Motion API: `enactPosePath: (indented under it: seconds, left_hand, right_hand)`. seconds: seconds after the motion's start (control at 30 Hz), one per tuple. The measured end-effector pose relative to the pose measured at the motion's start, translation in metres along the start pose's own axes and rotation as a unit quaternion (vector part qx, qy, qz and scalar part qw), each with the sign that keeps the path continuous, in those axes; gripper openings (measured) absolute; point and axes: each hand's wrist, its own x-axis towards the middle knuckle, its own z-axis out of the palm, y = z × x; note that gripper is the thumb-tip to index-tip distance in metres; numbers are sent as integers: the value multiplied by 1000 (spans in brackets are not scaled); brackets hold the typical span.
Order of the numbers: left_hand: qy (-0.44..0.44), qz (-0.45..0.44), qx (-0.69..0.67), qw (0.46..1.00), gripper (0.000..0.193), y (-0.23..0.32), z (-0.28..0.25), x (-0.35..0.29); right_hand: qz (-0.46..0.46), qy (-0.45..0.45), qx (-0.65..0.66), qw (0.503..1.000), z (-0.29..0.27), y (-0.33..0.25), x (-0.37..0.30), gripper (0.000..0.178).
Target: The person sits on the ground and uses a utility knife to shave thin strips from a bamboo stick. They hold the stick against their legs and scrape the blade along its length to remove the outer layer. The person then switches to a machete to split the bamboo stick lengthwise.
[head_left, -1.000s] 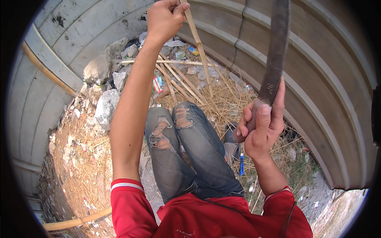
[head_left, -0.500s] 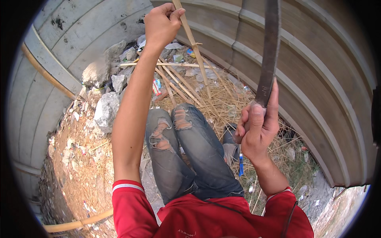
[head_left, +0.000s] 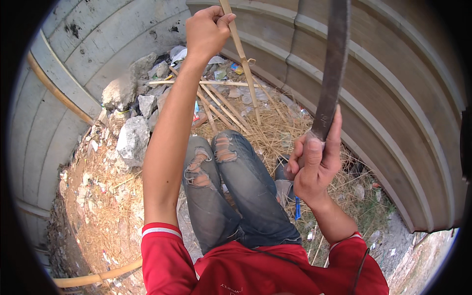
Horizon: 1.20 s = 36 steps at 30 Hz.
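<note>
A long, narrow bamboo strip (head_left: 242, 54) stands slanted ahead of me, its lower end down by the straw and a small curled shaving sticking out partway along it. Near its top, my left hand (head_left: 208, 32) is closed around it with the thumb pressed on the side. On the right, a machete (head_left: 333, 73) with a long dark blade points upward, its tip running past the top edge. My right hand (head_left: 315, 164) grips its handle, which the fingers mostly hide, and the index finger lies along the blade's base. Blade and strip are apart.
More bamboo strips (head_left: 221, 105) lie in a pile before my knees, on straw and shavings (head_left: 280, 128). Grey rocks (head_left: 133, 140) and litter sit to the left. A corrugated metal sheet (head_left: 388, 98) rises close on the right, and a grey panel wall (head_left: 108, 39) stands behind.
My left hand has shifted slightly right and down with the bamboo strip. The right hand and machete have dropped a little, and the curled shaving on the strip shows more.
</note>
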Motion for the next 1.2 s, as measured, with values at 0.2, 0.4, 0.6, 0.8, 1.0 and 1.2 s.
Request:
enactPosePath:
  seconds: [0.2,0.4,0.6,0.8,1.0,1.2]
  left_hand:
    - [-25,3,92,995,20,-5,-6,4]
    - [-13,-6,115,993,22,-3,-14,0]
    - [-9,20,86,996,25,21,12,-1]
    - [-11,64,93,994,28,17,11,11]
    - [-11,61,92,994,27,10,6,-2]
    - [-36,22,85,995,23,20,6,-4]
  right_hand:
    - [424,-85,2,901,-29,58,-16,59]
    - [110,25,125,986,2,-31,30,62]
    - [29,-9,0,1000,8,20,10,61]
    - [289,-63,15,955,-11,12,24,57]
    - [-27,87,100,991,13,-32,46,56]
    - [451,-133,-42,882,-19,80,-15,54]
